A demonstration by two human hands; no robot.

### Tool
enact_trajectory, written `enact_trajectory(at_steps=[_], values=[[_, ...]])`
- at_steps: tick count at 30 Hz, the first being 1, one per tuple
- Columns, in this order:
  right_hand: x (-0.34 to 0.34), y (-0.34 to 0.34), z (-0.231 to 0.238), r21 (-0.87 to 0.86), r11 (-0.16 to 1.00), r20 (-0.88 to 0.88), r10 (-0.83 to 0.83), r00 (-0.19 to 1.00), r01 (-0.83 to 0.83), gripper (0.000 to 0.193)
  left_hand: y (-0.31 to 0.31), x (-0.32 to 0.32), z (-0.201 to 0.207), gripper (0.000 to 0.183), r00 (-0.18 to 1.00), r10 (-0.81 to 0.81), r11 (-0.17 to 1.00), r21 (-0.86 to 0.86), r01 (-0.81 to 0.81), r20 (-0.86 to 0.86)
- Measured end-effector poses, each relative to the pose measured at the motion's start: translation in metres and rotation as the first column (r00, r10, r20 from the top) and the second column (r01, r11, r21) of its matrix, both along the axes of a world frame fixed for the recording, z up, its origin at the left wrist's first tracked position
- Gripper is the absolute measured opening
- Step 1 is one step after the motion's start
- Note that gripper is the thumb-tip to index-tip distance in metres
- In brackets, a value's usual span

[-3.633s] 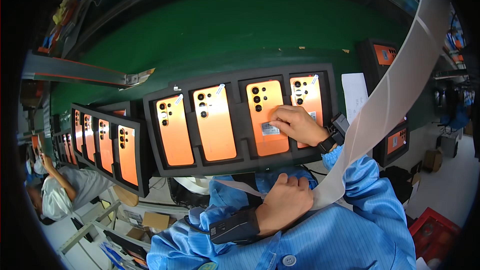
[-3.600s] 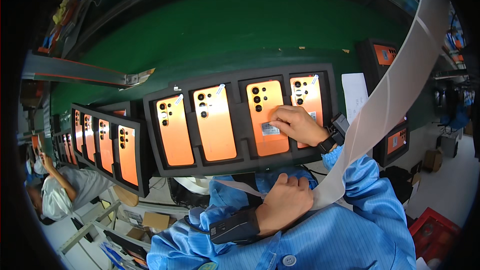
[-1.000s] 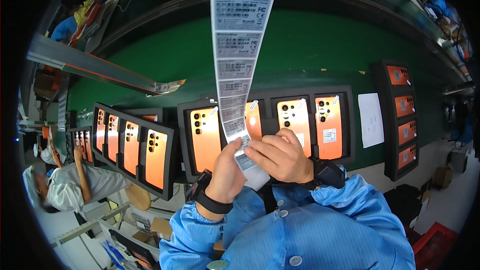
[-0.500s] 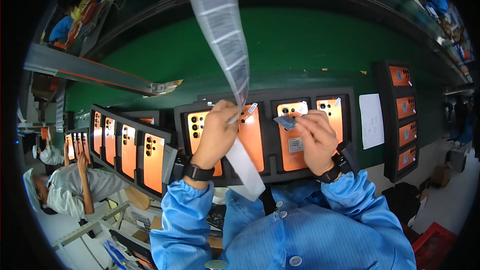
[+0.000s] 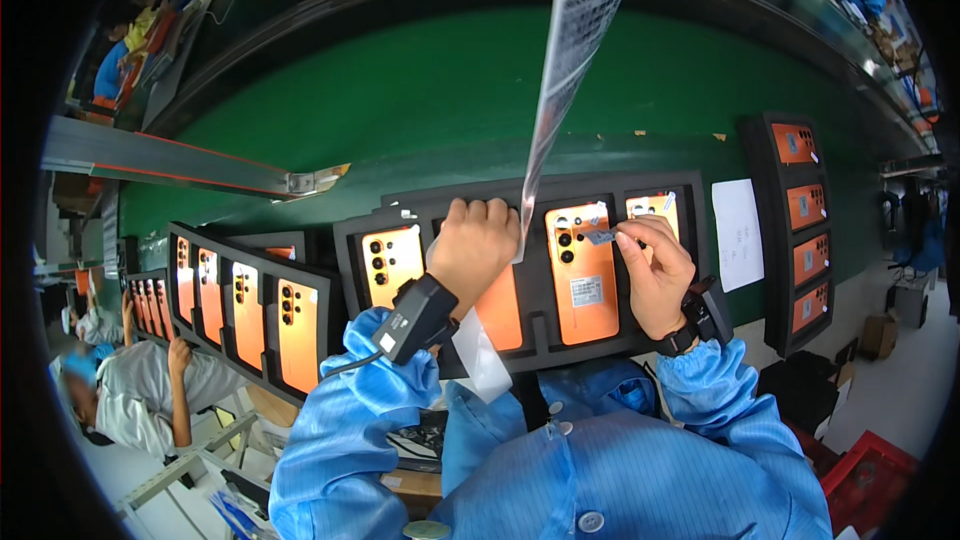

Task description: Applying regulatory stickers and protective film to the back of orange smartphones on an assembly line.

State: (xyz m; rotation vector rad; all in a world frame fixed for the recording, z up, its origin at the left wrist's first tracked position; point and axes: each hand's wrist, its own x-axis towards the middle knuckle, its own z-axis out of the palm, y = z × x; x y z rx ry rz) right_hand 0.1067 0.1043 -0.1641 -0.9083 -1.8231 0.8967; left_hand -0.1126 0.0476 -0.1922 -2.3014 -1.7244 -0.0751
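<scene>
A long strip of printed labels (image 5: 572,50) runs down from above into my left hand (image 5: 475,248), whose fingers are closed round it. Below that hand hangs the strip's white backing tail (image 5: 482,358). My right hand (image 5: 662,275) pinches a small grey-blue label (image 5: 601,237) between thumb and forefinger. This label is over the upper part of an orange phone (image 5: 582,292), which carries a white printed sticker (image 5: 587,291) lower down. The phone lies camera side up in a black foam tray (image 5: 541,332) with several like it. My left hand partly covers another orange phone (image 5: 501,315).
More black trays of orange phones stand to the left (image 5: 268,285) and at the right (image 5: 775,230). A white paper sheet (image 5: 737,235) lies by the right tray on the green bench (image 5: 450,100). A metal bar (image 5: 180,155) crosses the upper left. At the far left a person (image 5: 150,390) works.
My left hand has turned over and moved right, and the label strip has swung to the right with it. My right hand has shifted slightly right, still pinching the small label.
</scene>
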Motion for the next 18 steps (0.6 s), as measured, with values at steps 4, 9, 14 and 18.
enact_trajectory(at_steps=[4, 9, 14, 18], values=[[0.0, 0.001, -0.003, -0.018, 0.999, 0.0, 0.026, 1.0, -0.026, 0.012, 0.0, 0.004, -0.001, 0.005, 0.997, -0.035, 0.999, -0.023, 0.033, -0.068], [-0.003, 0.0, -0.003, -0.067, 0.996, -0.007, 0.061, 0.998, -0.061, 0.009, 0.003, 0.004, -0.003, 0.007, 0.996, -0.052, 0.997, -0.06, 0.048, -0.069], [-0.004, 0.001, -0.005, -0.057, 0.997, 0.017, 0.049, 0.999, -0.048, 0.008, 0.007, 0.003, 0.0, 0.005, 0.994, -0.055, 0.997, -0.055, 0.05, -0.09], [0.0, 0.002, -0.015, -0.256, 0.967, 0.043, 0.011, 0.999, 0.0, 0.009, -0.012, 0.011, 0.02, 0.005, 0.991, -0.003, 0.997, -0.082, -0.008, -0.132]])
